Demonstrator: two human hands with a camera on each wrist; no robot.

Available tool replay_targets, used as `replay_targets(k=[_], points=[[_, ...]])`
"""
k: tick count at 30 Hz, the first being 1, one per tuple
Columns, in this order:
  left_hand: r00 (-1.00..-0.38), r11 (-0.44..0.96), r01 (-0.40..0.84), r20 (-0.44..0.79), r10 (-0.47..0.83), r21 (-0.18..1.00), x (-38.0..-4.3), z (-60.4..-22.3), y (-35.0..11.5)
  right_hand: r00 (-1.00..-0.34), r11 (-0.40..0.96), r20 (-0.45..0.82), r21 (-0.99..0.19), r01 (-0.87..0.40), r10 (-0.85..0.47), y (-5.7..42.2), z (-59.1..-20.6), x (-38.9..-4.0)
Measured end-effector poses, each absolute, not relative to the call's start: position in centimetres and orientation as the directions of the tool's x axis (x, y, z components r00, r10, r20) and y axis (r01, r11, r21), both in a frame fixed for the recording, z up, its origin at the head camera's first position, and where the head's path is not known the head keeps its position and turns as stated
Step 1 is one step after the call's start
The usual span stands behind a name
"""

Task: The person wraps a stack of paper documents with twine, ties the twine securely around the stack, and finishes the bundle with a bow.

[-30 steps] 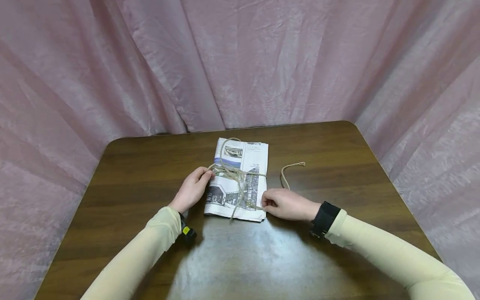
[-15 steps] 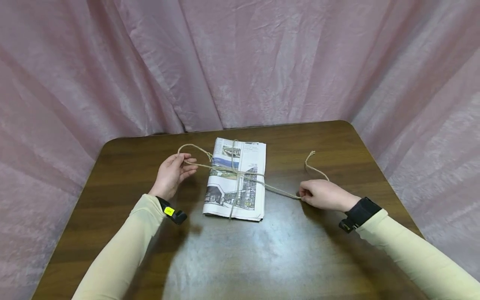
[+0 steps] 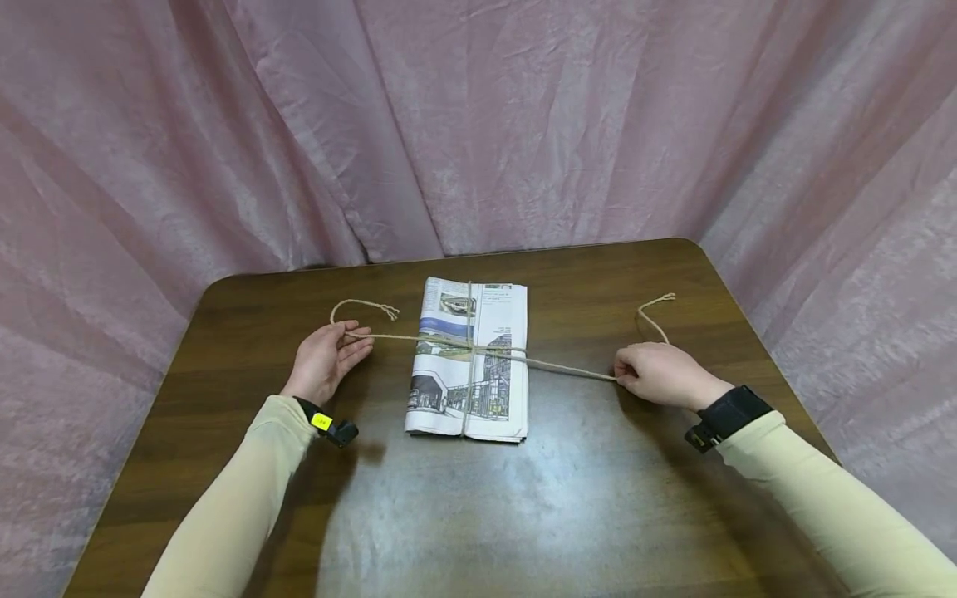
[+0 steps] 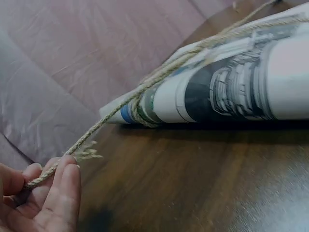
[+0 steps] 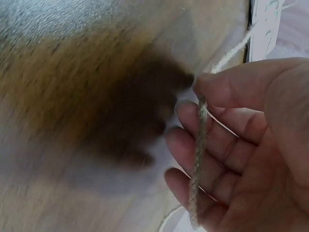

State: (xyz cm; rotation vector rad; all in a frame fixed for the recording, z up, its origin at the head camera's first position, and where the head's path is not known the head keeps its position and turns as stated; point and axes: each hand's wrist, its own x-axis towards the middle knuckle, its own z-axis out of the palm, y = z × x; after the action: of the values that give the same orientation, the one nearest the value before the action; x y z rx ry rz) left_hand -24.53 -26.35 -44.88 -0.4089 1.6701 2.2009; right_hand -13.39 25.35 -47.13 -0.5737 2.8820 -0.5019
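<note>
A folded stack of newspaper [image 3: 497, 399] lies mid-table, wrapped lengthwise and crosswise by a thin jute twine [image 3: 568, 367]. The two strands cross near the middle of its top face. On the left, my left hand [image 3: 321, 361] pinches one twine end between thumb and fingertips, its frayed tail curling behind the hand. My right hand [image 3: 665, 374] pinches the other end to the right of the stack, and a loose tail sticks up beyond the knuckles. In the right wrist view, that twine [image 5: 199, 159] runs down across the curled fingers. Between the hands the twine stretches nearly straight.
The brown wooden table [image 3: 478, 515] has a glare patch near its front. Pink curtains [image 3: 523, 124] hang behind and along both sides. Each wrist carries a dark strap with a small camera, the left strap [image 3: 321, 421] bearing a yellow tag.
Both hands have moved apart, left hand leftward and right hand rightward. The slack, bunched twine over the newspaper has drawn out into straight, tighter lines.
</note>
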Motion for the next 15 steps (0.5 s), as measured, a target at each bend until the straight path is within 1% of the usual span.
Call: replay_targets(k=[4,7,9,10,15], points=[[-0.887,-0.133,-0.461,-0.449,0.109,0.877,-24.3,-45.1,-26.5,-0.918,0.875,-0.028,-0.317,-0.366,-0.395,24.9,-47.3,-13.6],[-0.869,-0.082,-0.489,-0.476,0.135,0.869,-24.1,-45.1,-26.8,-0.925,0.874,-0.01,-0.332,-0.355,-0.38,24.6,-47.3,-13.9],[-0.856,-0.119,-0.513,-0.495,0.152,0.85,-24.0,-45.1,-27.0,-0.927,0.865,0.003,-0.357,-0.352,-0.375,24.1,-47.3,-14.1],[-0.851,-0.159,-0.523,-0.502,0.154,0.837,-23.9,-45.0,-27.2,-0.927,0.859,0.011,-0.372,-0.351,-0.374,23.7,-47.3,-14.2],[-0.845,-0.402,-0.52,-0.522,0.114,0.754,-23.6,-44.6,-28.0,-0.919,0.823,0.061,-0.425,-0.377,-0.39,21.1,-47.1,-15.0]])
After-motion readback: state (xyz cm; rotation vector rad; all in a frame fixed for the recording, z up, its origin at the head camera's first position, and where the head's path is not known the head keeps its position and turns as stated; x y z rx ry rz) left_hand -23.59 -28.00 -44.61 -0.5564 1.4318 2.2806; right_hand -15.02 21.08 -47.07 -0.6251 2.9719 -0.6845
